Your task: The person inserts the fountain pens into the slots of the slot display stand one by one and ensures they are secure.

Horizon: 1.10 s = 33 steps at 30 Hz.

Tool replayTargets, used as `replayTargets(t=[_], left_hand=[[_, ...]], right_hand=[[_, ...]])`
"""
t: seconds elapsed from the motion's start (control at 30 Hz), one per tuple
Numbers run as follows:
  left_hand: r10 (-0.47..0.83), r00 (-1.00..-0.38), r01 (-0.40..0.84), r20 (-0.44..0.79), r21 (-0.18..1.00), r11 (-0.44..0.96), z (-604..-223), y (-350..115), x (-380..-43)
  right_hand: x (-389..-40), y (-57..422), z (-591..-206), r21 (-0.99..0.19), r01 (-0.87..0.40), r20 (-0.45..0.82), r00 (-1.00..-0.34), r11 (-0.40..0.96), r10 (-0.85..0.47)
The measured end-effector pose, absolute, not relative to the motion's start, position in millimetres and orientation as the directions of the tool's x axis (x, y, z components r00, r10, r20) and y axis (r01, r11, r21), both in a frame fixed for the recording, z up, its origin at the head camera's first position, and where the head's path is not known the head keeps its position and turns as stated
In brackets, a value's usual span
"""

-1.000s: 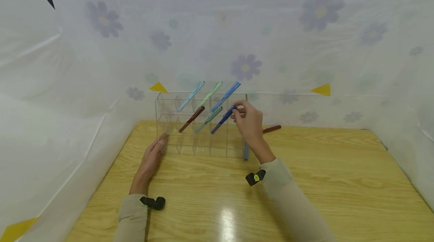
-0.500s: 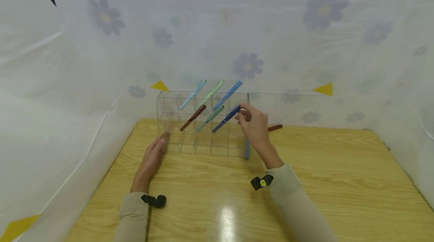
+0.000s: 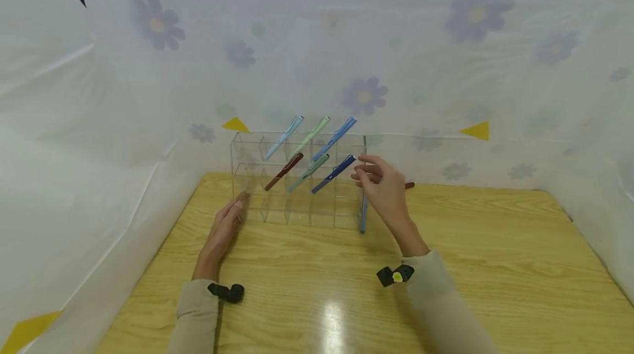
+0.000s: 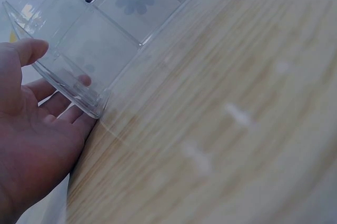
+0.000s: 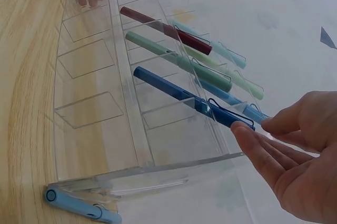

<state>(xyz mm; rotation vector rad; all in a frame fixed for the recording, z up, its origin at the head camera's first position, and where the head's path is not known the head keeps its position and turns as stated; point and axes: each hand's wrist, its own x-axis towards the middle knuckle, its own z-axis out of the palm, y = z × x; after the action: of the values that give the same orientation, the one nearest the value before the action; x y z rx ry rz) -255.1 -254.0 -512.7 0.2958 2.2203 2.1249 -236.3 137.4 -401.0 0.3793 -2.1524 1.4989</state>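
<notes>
A clear acrylic pen stand (image 3: 322, 219) stands on the table with six slanted pens in two rows. My left hand (image 3: 224, 233) holds its left end, thumb at the front edge and fingers along the side panel (image 4: 68, 89). My right hand (image 3: 388, 191) is just right of the dark blue pen (image 3: 333, 174), its fingers loosely bent with nothing between them. Next to that pen in the lower row lie a green pen (image 3: 308, 173) and a dark red pen (image 3: 284, 172). Behind are a light blue pen (image 3: 284, 138), a pale green pen (image 3: 309, 138) and a blue pen (image 3: 335, 139).
On the wooden table (image 3: 277, 288), another blue pen (image 5: 84, 205) lies beside the stand's right end. A dark red pen (image 3: 409, 185) shows partly behind my right hand. A flowered white curtain (image 3: 297, 67) hangs close behind the stand.
My right hand has let go of the dark blue pen's upper end and moved slightly right and down. The pen stays in the lower row. My left hand keeps its place on the stand.
</notes>
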Motion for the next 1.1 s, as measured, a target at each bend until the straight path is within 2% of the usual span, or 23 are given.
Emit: replayTargets(t=[0.3,0.53,0.8,1.1], left_hand=[[0.169,-0.982,0.097,0.086,0.994,0.057,-513,-254,-256],[0.164,-0.982,0.104,0.092,0.993,0.061,-513,-254,-254],[0.158,-0.984,0.094,0.079,0.991,0.091,-512,-254,-252],[0.165,-0.983,0.097,0.084,0.992,0.074,-509,-251,-252]], right_hand=[[-233,163,-418,-0.840,-0.477,0.519,-0.845,0.260,0.126],[-236,175,-439,-0.832,-0.422,0.502,-0.849,0.359,0.165],[-243,176,-471,-0.888,-0.225,0.321,-0.928,0.400,0.190],[-248,166,-500,-0.881,-0.081,0.179,-0.969,0.467,0.169]])
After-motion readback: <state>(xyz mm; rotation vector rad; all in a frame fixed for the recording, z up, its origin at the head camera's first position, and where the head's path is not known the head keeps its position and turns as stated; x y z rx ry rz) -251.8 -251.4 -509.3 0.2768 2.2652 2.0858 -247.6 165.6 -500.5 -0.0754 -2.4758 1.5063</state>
